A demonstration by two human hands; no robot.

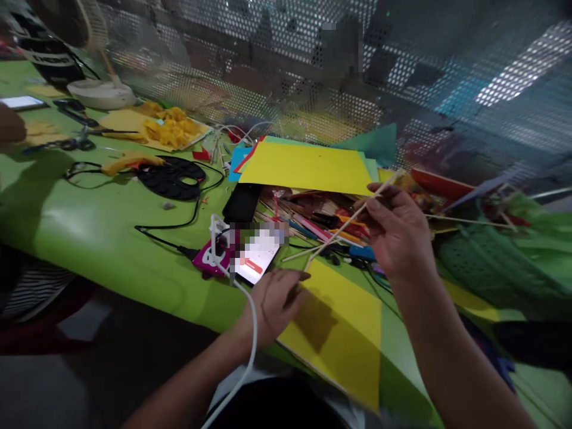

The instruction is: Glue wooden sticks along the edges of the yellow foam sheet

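My right hand (397, 232) is raised above the green table (98, 232) and pinches thin wooden sticks (344, 226) that slant down to the left. My left hand (274, 301) rests on the near yellow paper sheet (344, 333) at the table's front edge, fingers curled and pressed on its corner. Just left of that hand lies a phone (254, 253) with a lit screen on a pink case, and a white cable (248, 322) runs over my left wrist. Between my hands lies a heap of coloured sticks and pencils (308, 223).
A larger yellow sheet (308, 167) lies on blue and teal paper behind the heap. A black round coil (172, 177) and black cable sit left. Farther left are yellow scraps (172, 130), scissors (75, 144), a white bowl-shaped base (100, 94). A green basket (496, 262) stands right. Another person's hand (9, 124) shows at the left edge.
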